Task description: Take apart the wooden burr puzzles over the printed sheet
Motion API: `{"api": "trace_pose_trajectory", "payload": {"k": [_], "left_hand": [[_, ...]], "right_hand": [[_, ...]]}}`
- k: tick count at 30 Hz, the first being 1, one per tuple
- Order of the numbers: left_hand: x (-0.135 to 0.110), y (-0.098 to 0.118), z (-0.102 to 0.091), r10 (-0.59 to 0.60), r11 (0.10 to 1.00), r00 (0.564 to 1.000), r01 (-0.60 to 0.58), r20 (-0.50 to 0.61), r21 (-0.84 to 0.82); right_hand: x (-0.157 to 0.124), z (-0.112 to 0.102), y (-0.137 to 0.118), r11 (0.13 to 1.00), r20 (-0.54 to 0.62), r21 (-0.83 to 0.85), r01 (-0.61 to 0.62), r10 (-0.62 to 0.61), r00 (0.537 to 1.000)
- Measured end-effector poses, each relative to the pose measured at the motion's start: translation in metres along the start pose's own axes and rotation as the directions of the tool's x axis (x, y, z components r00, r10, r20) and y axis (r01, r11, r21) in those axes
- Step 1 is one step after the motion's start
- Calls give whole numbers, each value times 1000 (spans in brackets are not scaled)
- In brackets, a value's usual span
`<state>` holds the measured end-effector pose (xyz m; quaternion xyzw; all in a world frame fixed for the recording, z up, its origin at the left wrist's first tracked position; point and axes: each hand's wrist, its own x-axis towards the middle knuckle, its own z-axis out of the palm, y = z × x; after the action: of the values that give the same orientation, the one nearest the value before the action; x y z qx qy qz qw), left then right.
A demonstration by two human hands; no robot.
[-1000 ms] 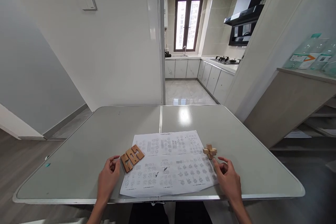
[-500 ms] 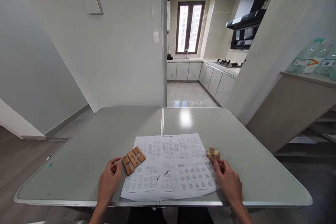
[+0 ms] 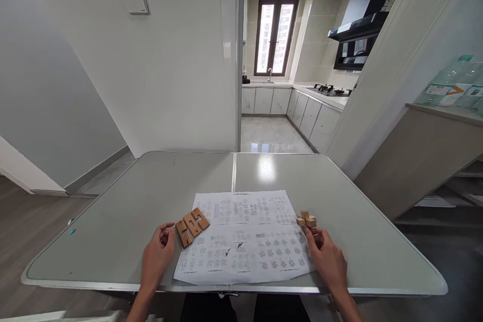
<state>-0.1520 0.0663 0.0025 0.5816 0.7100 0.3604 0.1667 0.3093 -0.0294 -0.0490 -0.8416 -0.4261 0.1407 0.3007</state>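
My left hand (image 3: pixel 158 251) rests by the left side of a paper sheet, fingers loosely curled, with nothing visible in it. Its fingertips come close to three flat wooden pieces (image 3: pixel 192 227) with cut-out slots and dark marks, laid side by side at a slant on the sheet's left edge. Over at the right edge, a small cluster of wooden cubes (image 3: pixel 305 219) stands, one cube higher than the others. The fingertips of my right hand (image 3: pixel 327 256) are at the near side of these cubes, thumb and fingers slightly apart; contact is hard to make out.
The printed sheet (image 3: pixel 245 261), covered in small diagrams, lies on a pale folding table (image 3: pixel 358 256) with a centre seam and metal rim. A small teal object (image 3: pixel 71 232) lies at far left. Bottles (image 3: pixel 449 83) stand on a ledge at right; a kitchen lies beyond.
The camera view has shifted slightly. The fingers of my left hand look a little more curled; the wooden pieces, the cubes and my right hand stay in place.
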Motion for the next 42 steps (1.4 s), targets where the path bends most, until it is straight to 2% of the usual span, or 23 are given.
{"api": "trace_pose_trajectory", "payload": {"k": [9,20,25,33,38,42], "left_hand": [[-4,9,-5,-28,1000,999,28,25,-7],[-2,6,-3,-21,1000,1000,22,12,-21],[-1,3,-1,-23,999,1000,24,16,-25],[-2,11,-5,-12,1000,1000,12,15,1],[0,6,-4,-20,1000,1000,20,21,-2],[3,4,-6,-25,997,1000,24,-3,-75]], "right_hand": [[-1,-6,-7,998,11,51,-26,25,1000],[1,-6,-19,995,-21,-40,-96,95,995],[3,-3,-16,994,-31,-65,-88,86,996],[7,-2,-18,990,-30,-98,-99,96,995],[9,0,-17,992,-21,-125,-26,24,999],[8,-4,-16,998,-38,-61,-34,31,999]]}}
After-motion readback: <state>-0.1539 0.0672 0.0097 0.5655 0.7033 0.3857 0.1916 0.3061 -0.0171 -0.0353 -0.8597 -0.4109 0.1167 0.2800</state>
